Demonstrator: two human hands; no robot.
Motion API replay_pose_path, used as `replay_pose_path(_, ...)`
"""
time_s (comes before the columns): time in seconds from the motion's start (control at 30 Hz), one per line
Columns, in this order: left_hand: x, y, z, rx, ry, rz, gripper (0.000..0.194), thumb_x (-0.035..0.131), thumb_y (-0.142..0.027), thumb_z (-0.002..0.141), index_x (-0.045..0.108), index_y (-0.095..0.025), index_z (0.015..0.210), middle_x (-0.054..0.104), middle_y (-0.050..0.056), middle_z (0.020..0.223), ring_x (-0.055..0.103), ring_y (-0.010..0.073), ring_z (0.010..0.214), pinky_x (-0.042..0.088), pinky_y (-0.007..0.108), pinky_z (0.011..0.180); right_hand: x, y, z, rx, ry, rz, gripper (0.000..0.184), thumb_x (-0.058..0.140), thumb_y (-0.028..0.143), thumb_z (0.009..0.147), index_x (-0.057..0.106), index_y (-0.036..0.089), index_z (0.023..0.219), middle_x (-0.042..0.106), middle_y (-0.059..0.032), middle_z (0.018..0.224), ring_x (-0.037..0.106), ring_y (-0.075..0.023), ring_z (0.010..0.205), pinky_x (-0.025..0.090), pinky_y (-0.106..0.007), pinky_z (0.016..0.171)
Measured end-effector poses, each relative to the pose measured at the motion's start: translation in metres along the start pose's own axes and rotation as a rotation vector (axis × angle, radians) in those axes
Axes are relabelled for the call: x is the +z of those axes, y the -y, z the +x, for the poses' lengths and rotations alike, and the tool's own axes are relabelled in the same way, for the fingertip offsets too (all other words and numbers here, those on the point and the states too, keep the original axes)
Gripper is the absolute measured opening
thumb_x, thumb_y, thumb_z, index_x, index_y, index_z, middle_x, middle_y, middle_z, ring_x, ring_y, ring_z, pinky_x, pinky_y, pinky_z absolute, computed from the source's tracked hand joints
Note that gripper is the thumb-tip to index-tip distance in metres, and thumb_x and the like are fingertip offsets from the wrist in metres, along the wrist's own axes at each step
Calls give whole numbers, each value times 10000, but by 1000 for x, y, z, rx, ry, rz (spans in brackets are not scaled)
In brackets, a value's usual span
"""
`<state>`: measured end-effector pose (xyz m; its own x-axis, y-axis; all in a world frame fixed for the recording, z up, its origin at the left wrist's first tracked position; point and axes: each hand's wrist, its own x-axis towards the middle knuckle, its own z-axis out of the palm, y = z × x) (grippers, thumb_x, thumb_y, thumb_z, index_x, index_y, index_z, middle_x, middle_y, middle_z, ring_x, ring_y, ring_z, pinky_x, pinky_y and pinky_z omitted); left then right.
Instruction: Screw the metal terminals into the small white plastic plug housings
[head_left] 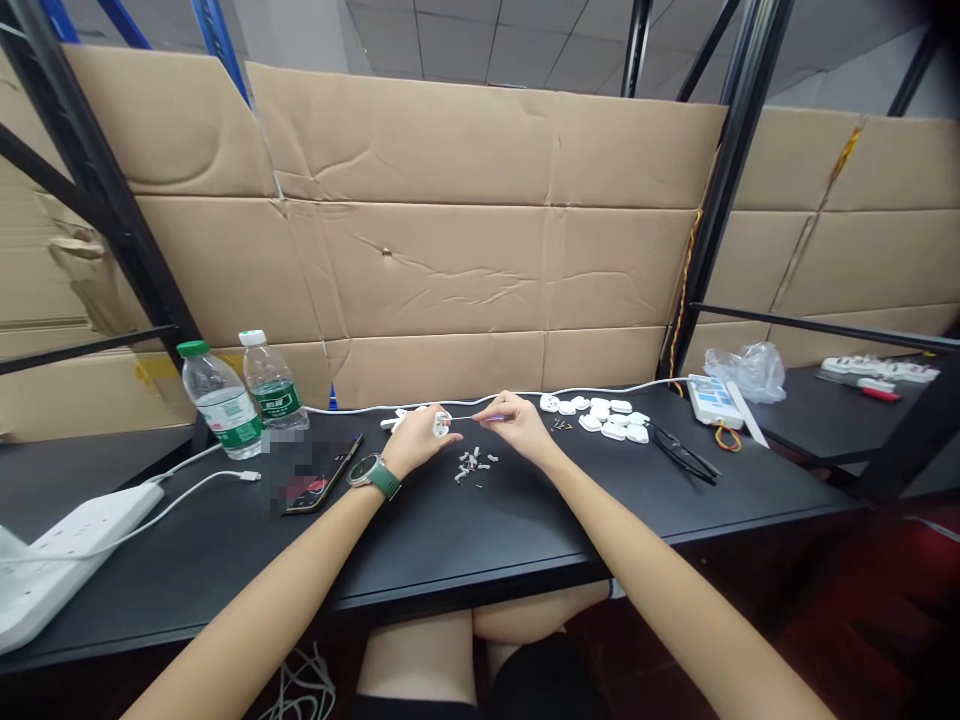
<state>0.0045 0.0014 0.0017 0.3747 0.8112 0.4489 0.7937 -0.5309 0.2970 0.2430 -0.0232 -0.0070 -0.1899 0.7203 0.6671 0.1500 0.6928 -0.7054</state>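
Note:
My left hand [417,440], with a green-strapped watch at its wrist, is closed around a small white plastic part [441,424]. In my right hand [517,420] is a thin screwdriver [491,418] with a purplish handle, pinched between the fingers. Its slim shaft points left and its tip meets the white part or comes very near it; I cannot tell which. Below and between the hands lies a loose pile of small grey-white pieces [471,463]. Beside my left hand, partly hidden by it, is another white piece [391,421].
Several white plastic housings [613,431] and small brass-coloured bits [561,425] lie right of my right hand, near black-framed glasses [684,455]. A phone [322,480], two water bottles [223,405] and a power strip [67,560] are left. A cardboard wall [450,260] stands behind.

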Motion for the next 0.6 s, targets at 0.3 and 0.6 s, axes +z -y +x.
replay_pose_path(0.3, -3, 2, 0, -37, -19, -36, 340, 752, -493, 821, 640, -208, 967, 761, 66, 949, 717, 258, 906, 496, 310, 749, -4, 5, 1, 41, -70, 14, 250, 687, 438, 878, 742, 210, 966, 710, -54, 974, 656, -194, 912, 527, -338, 857)
replay_pose_path(0.6, -10, -15, -3, 80, 57, 64, 344, 734, -499, 846, 632, -231, 1037, 739, 47, 926, 699, 243, 872, 466, 299, 754, -2, 7, 6, 193, -147, 285, 476, 749, 652, 758, 584, 208, 807, 536, 18, 724, 438, -93, 517, 399, -254, 446)
